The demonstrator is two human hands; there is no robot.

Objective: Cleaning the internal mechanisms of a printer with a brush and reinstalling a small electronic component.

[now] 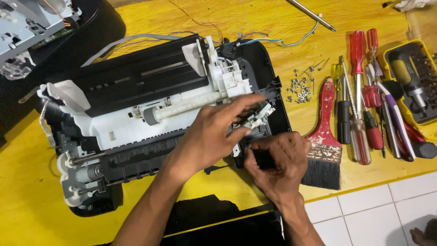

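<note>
Head view: gutted black-and-white printer (pixel 150 114); left hand (pixel 214 136) pinches a small white part (pixel 259 116), right hand (pixel 277 161) seemingly curled beside it; brush (pixel 325 141) along the bench's (pixel 27 200) right edge.

Repair workbench, small workshop. Yellow tabletop (pixel 27 200) carries an opened printer (pixel 136 114), row of screwdrivers (pixel 364 91), loose screws (pixel 300 89), a paintbrush (pixel 324 141); white tiled floor (pixel 373 214) below.
</note>
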